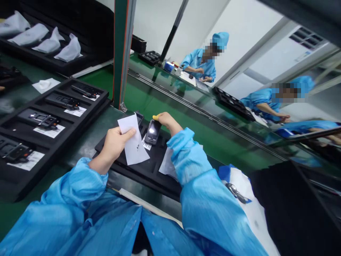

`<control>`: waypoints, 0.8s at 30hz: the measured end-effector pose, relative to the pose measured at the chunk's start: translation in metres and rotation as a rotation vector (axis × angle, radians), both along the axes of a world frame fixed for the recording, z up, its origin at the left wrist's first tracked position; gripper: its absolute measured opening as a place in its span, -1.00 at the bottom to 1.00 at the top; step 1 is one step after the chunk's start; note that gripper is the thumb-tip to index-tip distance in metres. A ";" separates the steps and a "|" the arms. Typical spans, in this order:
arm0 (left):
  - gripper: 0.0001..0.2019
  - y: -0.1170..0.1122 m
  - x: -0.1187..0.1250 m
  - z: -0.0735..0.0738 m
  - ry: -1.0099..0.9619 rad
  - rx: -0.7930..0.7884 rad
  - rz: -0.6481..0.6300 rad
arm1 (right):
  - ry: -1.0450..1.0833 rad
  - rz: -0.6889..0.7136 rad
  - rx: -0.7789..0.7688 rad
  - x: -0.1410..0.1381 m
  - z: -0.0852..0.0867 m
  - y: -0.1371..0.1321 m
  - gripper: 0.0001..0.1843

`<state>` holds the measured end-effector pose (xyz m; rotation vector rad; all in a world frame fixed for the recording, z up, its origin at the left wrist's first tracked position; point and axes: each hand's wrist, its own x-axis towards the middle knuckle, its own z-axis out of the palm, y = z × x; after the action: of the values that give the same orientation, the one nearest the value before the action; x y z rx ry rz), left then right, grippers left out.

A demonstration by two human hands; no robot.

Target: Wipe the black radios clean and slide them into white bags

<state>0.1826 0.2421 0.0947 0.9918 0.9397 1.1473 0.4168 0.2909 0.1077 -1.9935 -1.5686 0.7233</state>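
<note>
Head view: left hand point(114, 143) pinches a flat white pouch point(134, 144), right hand point(168, 122) grips a dark-grey handheld device point(152, 133) near the far edge of a black foam tray point(147, 171), apparently for bagging, which calls for opening the pouch's mouth.

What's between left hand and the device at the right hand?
Head view: the white pouch in the left hand, then a printed label by the device.

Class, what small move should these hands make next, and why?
Probably bring the dark device towards the white wrapper: the right hand grips the device's top end, while the left hand holds the flat-looking wrapper close beside it.
</note>
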 end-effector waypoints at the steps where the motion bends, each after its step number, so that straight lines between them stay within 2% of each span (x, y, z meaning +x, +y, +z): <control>1: -0.49 -0.001 -0.001 0.002 0.016 0.014 0.010 | -0.005 -0.029 -0.019 -0.001 0.004 -0.005 -0.58; 4: -0.47 -0.001 -0.003 0.005 0.036 0.047 0.019 | -0.063 -0.157 -0.034 -0.005 0.022 -0.025 -0.69; 7: -0.50 -0.001 -0.004 0.008 0.035 0.087 0.006 | -0.117 -0.271 0.133 -0.008 0.043 -0.049 -0.81; 9: -0.55 -0.001 -0.004 0.011 0.056 0.116 -0.008 | -0.125 -0.334 0.267 -0.006 0.057 -0.064 -0.83; 11: -0.59 -0.003 -0.005 0.017 0.109 0.163 -0.036 | -0.064 -0.368 0.472 -0.001 0.073 -0.078 -0.84; 13: -0.58 -0.006 -0.005 0.024 0.206 0.227 -0.104 | 0.043 -0.359 0.739 0.005 0.090 -0.092 -0.86; 15: -0.62 -0.010 -0.004 0.033 0.303 0.295 -0.193 | 0.151 -0.309 0.983 0.009 0.107 -0.104 -0.85; 17: -0.73 -0.014 -0.001 0.043 0.357 0.340 -0.271 | 0.220 -0.246 1.127 0.007 0.121 -0.114 -0.84; 20: -0.80 -0.023 0.009 0.056 0.374 0.367 -0.344 | 0.243 -0.183 1.207 -0.006 0.133 -0.120 -0.79; 24: -0.79 -0.034 0.017 0.067 0.343 0.389 -0.393 | 0.250 -0.253 1.183 -0.030 0.134 -0.122 -0.68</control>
<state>0.2001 0.2086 0.1616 1.6487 0.7489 0.8529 0.3865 0.1690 0.2420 -1.1001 -1.1124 -0.1040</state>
